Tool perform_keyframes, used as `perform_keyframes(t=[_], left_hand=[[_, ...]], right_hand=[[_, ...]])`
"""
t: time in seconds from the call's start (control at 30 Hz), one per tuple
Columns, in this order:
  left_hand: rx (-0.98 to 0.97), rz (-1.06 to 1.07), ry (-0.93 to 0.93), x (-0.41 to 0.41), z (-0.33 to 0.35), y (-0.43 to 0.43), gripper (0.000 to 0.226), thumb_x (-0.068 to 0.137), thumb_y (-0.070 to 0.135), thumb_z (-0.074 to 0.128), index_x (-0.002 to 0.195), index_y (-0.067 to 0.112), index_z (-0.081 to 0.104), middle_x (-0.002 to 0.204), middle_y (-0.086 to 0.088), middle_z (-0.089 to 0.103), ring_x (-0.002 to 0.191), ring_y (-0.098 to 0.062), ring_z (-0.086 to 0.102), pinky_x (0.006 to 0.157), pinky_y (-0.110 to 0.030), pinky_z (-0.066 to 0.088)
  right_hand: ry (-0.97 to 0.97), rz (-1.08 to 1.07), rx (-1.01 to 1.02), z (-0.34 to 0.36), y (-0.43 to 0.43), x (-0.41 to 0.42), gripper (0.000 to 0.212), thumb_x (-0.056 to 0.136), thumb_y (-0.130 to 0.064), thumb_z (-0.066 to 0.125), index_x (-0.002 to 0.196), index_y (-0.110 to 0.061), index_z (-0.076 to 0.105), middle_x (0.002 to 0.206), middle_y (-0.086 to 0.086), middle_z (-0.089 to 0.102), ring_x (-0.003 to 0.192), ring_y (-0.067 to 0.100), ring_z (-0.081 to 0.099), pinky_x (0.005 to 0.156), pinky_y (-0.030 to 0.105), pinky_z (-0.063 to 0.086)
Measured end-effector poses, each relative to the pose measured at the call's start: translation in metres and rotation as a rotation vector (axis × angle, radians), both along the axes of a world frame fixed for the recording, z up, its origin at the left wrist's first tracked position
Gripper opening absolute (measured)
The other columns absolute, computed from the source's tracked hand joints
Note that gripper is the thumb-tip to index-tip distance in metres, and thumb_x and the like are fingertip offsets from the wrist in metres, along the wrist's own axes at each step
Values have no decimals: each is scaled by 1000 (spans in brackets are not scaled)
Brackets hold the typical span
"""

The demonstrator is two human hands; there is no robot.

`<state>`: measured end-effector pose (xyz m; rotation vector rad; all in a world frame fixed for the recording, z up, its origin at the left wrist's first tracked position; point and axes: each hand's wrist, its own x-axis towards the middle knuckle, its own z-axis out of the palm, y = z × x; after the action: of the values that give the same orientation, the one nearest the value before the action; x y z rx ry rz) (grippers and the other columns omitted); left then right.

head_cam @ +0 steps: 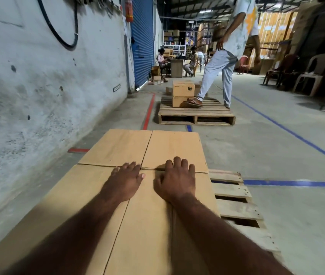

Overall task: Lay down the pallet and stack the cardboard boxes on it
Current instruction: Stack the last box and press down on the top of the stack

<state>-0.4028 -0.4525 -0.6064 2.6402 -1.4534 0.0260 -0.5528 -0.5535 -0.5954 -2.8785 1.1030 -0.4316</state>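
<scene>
Fingers of both the left hand [125, 180] and the right hand [175, 180] lie spread and flat, gripping nothing, palms pressed on the near cardboard box [137, 215] where it meets the far box [143, 148]. Both sit on the laid pallet [235, 197]. Step judged: seating boxes. Next: fetch another, filling the bare slats at right.

Bare concrete floor [266, 147], marked with blue tape [288, 131] and red tape [149, 112]. Directly on it, a wooden pallet [235, 197], slats showing just right of the right hand's fingers [177, 165]. Flat on that pallet, two cardboard boxes: near box [74, 205] under both palms, far box [147, 147] just beyond the fingertips. Well beyond the fingers, a second pallet [196, 114] on the floor, carrying stacked boxes [183, 94].
</scene>
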Motion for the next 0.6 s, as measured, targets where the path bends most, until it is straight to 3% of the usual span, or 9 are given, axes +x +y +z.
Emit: perform_keyframes(t=[0.07, 0.17, 0.23, 0.33, 0.47, 0.6], left_hand=[[-125, 17, -5, -6, 5, 10, 59, 103, 49, 34, 153, 19, 33, 163, -4, 26, 151, -22, 20, 122, -44, 18], [-293, 68, 99, -20, 13, 38, 78, 92, 68, 26, 150, 18, 41, 163, -5, 28, 150, -23, 22, 121, -42, 21], [-210, 47, 101, -36, 13, 62, 104, 74, 83, 9, 151, 19, 39, 165, -5, 22, 152, -22, 16, 121, -43, 16], [47, 38, 124, -61, 9, 88, 138, 47, 99, -14, 158, 23, 18, 168, -1, 3, 154, -20, 0, 123, -45, 2], [157, 64, 136, -75, 9, 86, 130, 52, 98, -6, 159, 23, 1, 168, -2, -8, 154, -24, -8, 122, -49, -2], [159, 66, 68, -79, 3, 87, 120, 63, 92, -5, 159, 21, 4, 168, -3, -4, 154, -24, -5, 123, -49, 0]], right_hand=[[-33, -1, 68, 12, 4, -9, 59, 92, -56, 31, 129, -17, 55, 127, 9, 56, 118, 28, 49, 107, 50, 37], [-41, 6, 134, 28, 8, -28, 71, 87, -59, 16, 131, -18, 54, 130, 8, 58, 123, 29, 50, 116, 51, 29], [6, 61, 137, 28, 16, -45, 70, 91, -59, 21, 140, -18, 48, 143, 11, 52, 136, 31, 42, 122, 55, 16], [92, 156, 202, 10, 44, -66, 80, 91, -71, 24, 150, -19, 36, 160, 15, 32, 150, 35, 21, 121, 61, 4], [189, 156, 238, -9, 63, -71, 84, 92, -71, 18, 160, -22, 12, 169, 16, 2, 156, 36, -5, 121, 62, -7], [195, 137, 200, -8, 64, -70, 85, 93, -71, 15, 161, -21, 12, 169, 17, 4, 156, 37, -2, 121, 62, -4]])
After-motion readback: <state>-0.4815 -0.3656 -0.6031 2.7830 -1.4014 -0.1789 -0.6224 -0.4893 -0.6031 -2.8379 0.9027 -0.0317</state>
